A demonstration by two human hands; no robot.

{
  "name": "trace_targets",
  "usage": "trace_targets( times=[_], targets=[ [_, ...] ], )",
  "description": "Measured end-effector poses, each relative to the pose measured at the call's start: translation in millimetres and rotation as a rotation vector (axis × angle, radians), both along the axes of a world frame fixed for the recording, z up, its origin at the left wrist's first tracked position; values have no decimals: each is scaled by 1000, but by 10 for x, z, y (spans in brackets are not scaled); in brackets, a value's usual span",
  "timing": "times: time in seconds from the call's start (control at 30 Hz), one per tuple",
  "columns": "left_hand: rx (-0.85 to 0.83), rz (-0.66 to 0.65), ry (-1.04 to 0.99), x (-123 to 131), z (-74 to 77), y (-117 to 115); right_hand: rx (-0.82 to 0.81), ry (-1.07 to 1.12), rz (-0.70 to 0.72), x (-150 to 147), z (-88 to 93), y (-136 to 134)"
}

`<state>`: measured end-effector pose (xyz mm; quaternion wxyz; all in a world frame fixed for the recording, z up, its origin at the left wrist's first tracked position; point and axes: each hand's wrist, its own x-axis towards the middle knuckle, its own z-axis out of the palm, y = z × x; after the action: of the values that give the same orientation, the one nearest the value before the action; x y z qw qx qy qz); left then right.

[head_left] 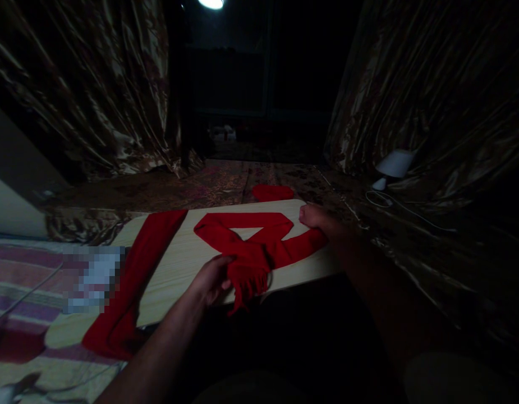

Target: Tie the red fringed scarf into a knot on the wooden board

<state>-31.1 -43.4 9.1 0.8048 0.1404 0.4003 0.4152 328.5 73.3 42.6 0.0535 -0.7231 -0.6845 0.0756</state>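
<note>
A red scarf (280,253) lies looped across a pale wooden board (170,280), its fringed end hanging over the near edge. My left hand (215,278) pinches the left side of that end, fingers on top and thumb lower down. At the board's right side, my right hand (313,215) is closed with curled fingers; what is inside it, if anything, is hidden. Part of the scarf passes below the right wrist. Another long red cloth (152,252) drapes across the left part of the board and hangs off its front.
Behind the board lies a red piece of cloth (272,192) on patterned fabric. A small white lamp (396,164) with a cord stands at right. Heavy curtains (133,101) frame a dark window. Striped bedding (23,275) and cables are at left.
</note>
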Motion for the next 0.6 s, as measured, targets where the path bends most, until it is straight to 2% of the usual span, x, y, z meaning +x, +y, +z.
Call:
trace_targets(
  times=[0.1,0.17,0.23,0.33,0.37,0.43,0.5,0.6],
  targets=[
    [144,79,267,-99,-129,-47,100,127,66,-251,-151,-138],
    [165,107,332,-143,-183,-57,78,320,144,-429,-216,-272],
    [176,124,325,-155,-194,-59,-73,549,247,-613,-263,-425],
    [155,105,243,-120,-134,-70,-436,815,374,-878,-335,-650],
    [149,76,206,-99,-102,-78,-516,878,374,-958,-365,-713],
    [141,19,131,-45,-41,-92,-555,1010,319,-1098,-430,-816],
    [108,2,60,17,-4,-87,-470,1169,236,-1213,-492,-888],
    [11,55,-40,114,-5,-7,-309,1451,113,-1352,-556,-947]
  ],
)
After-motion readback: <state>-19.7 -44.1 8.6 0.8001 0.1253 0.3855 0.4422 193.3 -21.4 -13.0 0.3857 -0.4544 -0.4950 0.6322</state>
